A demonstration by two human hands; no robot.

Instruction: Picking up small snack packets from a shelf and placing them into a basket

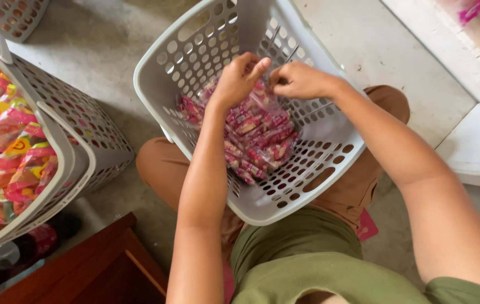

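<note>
A grey perforated plastic basket (pixel 155 62) rests tilted on my lap. Inside it lies a clear plastic bag (pixel 259 135) packed with several small red and pink wrapped sweets. My left hand (pixel 239 79) pinches the top of the bag, fingers closed on the plastic. My right hand (pixel 299 80) grips the same bag mouth from the other side, close to the left hand. Both hands are inside the basket, above the sweets.
A second grey perforated basket (pixel 71 152) at the left holds several bright pink and yellow snack packets (pixel 3 152). A brown wooden piece (pixel 93 264) lies at the lower left beside bottles (pixel 23 247). A pale step (pixel 476 146) is at the right. The floor is concrete.
</note>
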